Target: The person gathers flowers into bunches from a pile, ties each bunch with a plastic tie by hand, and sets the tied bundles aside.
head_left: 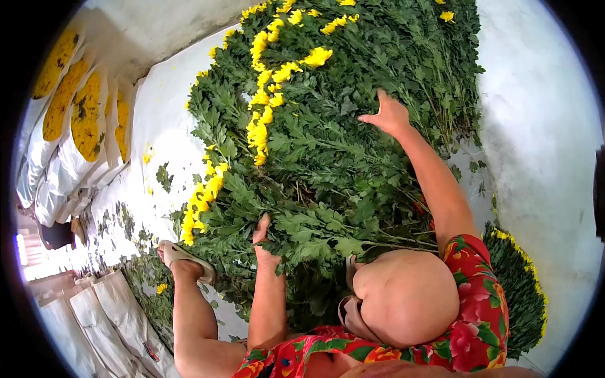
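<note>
My left hand (pixel 265 249) is at a leafy bunch of yellow chrysanthemums (pixel 205 201) by my legs. Its thumb shows against the foliage, and leaves hide the other fingers; the hand appears closed around the bunch. The flower heads of this bunch point left and its stems run right, towards my knee. Farther off, my right hand (pixel 387 114) rests on the large pile of chrysanthemums (pixel 353 135), thumb and forefinger spread apart. Part of that hand sinks among the leaves. A line of yellow blooms (pixel 257 129) crosses the pile.
White-wrapped bundles of yellow flowers (pixel 88 116) lean at the far left. More white wrapped packs (pixel 116 315) lie at the lower left. Another chrysanthemum heap (pixel 517 290) is behind my right elbow. Loose leaves (pixel 165 177) litter the white floor sheet (pixel 164 120). A pale wall (pixel 535 126) rises at right.
</note>
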### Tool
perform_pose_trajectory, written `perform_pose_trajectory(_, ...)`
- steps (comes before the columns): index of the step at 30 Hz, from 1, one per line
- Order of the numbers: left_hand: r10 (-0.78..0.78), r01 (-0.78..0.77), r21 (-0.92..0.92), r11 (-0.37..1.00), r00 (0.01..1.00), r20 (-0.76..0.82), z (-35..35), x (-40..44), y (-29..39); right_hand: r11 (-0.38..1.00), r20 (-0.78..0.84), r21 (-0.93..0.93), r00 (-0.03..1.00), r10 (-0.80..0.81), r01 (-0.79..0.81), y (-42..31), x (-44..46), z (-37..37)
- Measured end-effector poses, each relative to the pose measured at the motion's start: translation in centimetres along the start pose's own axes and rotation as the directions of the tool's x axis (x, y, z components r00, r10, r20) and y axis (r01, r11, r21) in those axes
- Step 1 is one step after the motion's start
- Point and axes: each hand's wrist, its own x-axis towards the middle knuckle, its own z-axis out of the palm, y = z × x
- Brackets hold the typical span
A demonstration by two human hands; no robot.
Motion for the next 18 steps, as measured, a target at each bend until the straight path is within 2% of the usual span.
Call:
perform_pose_trajectory(1,-0.025,0.024,-0.031,0.999,0.999,-0.029,0.5,0.0,0.2,0.994,0.291,0.055,0.953,0.078,-0.098,0.3,0.5,-1.2)
perform_pose_trajectory(2,-0.049,0.046,-0.061,0.997,0.997,-0.057,0.8,0.1,0.4,0.993,0.282,0.062,0.956,0.083,-0.104,0.8,0.4,-1.9)
perform_pose_trajectory(4,-0.008,0.003,-0.078,0.997,0.998,-0.059,-0.2,0.6,-0.2,0.96,0.177,0.278,0.984,-0.017,-0.033,1.6,0.0,-2.8)
perform_pose_trajectory(5,-0.027,0.016,-0.089,0.996,0.992,-0.12,-0.7,0.6,-0.4,0.965,-0.019,0.261,1.0,0.009,-0.004,1.7,0.2,-3.0)
perform_pose_trajectory(6,-0.05,0.031,-0.103,0.994,0.981,-0.185,-0.9,0.6,-0.6,0.965,-0.02,0.261,1.0,0.008,-0.002,2.8,1.1,-2.2)
perform_pose_trajectory(7,-0.075,0.06,-0.08,0.995,0.978,-0.193,0.1,0.6,-0.3,0.99,-0.223,0.125,0.971,0.086,-0.059,4.8,2.5,-0.4)
perform_pose_trajectory(8,-0.075,0.06,-0.078,0.995,0.978,-0.194,0.2,0.6,-0.5,0.989,-0.424,0.004,0.896,0.133,-0.146,6.0,3.3,0.6)
perform_pose_trajectory(9,-0.078,0.063,-0.087,0.994,0.978,-0.192,0.4,0.6,-0.6,0.965,-0.229,0.018,0.938,0.259,-0.262,5.6,3.6,0.3)
perform_pose_trajectory(10,-0.079,0.062,-0.097,0.993,0.979,-0.186,0.5,0.8,-0.5,0.964,-0.236,0.024,0.936,0.263,-0.265,6.1,4.1,0.9)
perform_pose_trajectory(12,-0.066,0.056,-0.061,0.997,0.982,-0.176,0.5,1.2,-0.3,0.889,-0.05,0.361,0.946,0.319,-0.281,7.1,5.0,2.2)
perform_pose_trajectory(13,-0.059,0.054,-0.033,0.998,0.983,-0.174,0.5,1.2,-0.3,0.803,-0.1,0.524,0.915,0.391,-0.286,7.5,5.3,2.7)
perform_pose_trajectory(14,-0.052,0.052,-0.005,0.999,0.984,-0.173,0.3,1.2,-0.3,0.803,-0.103,0.524,0.915,0.391,-0.284,8.1,5.5,2.8)
perform_pose_trajectory(16,-0.058,0.058,-0.004,0.998,0.98,-0.19,-0.1,1.6,-0.3,0.832,-0.306,0.547,0.905,0.297,-0.088,8.4,5.8,2.7)
perform_pose_trajectory(18,-0.122,0.124,-0.01,0.992,0.955,-0.271,-0.4,1.4,-0.2,0.872,-0.31,0.48,0.912,0.269,-0.094,8.0,5.5,3.1)
